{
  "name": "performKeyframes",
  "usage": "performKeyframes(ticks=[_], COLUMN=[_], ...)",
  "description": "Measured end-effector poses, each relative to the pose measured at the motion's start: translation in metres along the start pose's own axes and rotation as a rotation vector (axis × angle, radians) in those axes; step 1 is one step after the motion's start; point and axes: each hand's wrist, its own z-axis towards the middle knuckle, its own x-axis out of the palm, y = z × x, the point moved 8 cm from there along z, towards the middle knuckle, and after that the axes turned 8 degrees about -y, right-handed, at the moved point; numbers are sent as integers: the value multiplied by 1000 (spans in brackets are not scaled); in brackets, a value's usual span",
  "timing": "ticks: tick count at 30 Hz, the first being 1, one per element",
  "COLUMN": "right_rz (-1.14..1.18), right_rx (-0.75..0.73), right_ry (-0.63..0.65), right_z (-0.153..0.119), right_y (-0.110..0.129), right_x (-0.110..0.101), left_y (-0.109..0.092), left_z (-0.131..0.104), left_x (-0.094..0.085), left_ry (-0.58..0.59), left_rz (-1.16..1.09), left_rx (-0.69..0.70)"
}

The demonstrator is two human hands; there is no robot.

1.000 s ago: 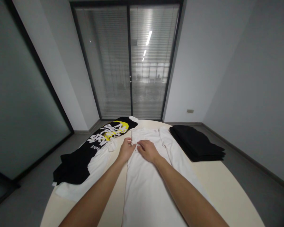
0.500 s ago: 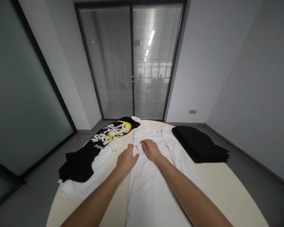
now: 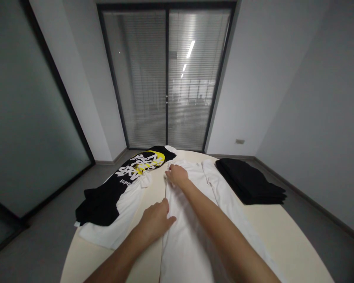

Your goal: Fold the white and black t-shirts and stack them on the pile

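Observation:
A white T-shirt (image 3: 191, 228) lies lengthwise on the pale table in front of me, with a folded strip along its right side. My right hand (image 3: 177, 175) is at the shirt's far left corner, its fingers bent and closed on the cloth at the edge. Closer to me, my left hand (image 3: 155, 218) rests by the shirt's left edge. Its thumb stands apart from the fingers and reaches over the white cloth; nothing shows between them.
On the left lie a black T-shirt (image 3: 103, 204) with white and yellow print and a white garment (image 3: 129, 202) partly under it. A folded black stack (image 3: 250, 182) sits at the right. The table (image 3: 286, 236) has a rounded edge; a glass door (image 3: 165, 78) stands beyond.
My right hand has moved left and away from me to the shirt's far left corner. My left hand has slid back toward me along the left edge.

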Motion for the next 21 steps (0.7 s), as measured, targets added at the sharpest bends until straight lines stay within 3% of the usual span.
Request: performKeyframes(ticks=[5,9,11,16,21], right_rz=[-40,-44,-26,91,255], right_rx=[130,159,154,129,114], right_ry=[51,52,41,16,17], right_z=[9,10,10,14,24], right_y=[13,10,6,-7,-27], right_x=[15,26,28,31,34], left_y=[1,3,3,-5,-23], left_z=[-1,-6,-8,-8,-11], left_x=[-2,13,17,15,10], left_ry=[113,432,522,557,516], left_rz=[-125,-382,-458,-563,-712], left_rx=[101,106,141,236,212])
